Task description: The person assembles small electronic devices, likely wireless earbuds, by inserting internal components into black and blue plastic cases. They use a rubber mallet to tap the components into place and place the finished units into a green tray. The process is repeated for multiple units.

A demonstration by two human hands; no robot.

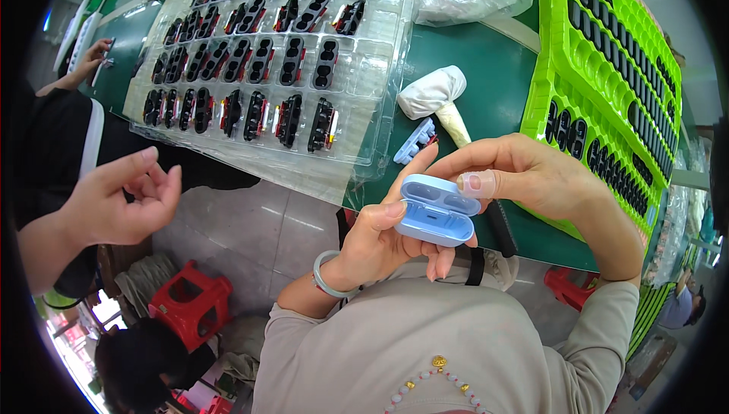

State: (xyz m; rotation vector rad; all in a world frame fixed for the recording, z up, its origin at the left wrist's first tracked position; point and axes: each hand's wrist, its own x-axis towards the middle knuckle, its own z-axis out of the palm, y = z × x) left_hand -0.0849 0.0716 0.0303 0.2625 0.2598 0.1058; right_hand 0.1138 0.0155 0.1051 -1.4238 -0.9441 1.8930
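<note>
Hovering past table edge [304, 186]: blue case [435, 216]

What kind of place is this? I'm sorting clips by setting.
Probably a small-parts assembly line. A clear tray holds rows of black parts, a green tray holds more, and the left hand and right hand hold an open blue case.

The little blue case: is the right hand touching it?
Touching. The head view shows the right hand thumb pressed on the open blue case lid edge.
</note>
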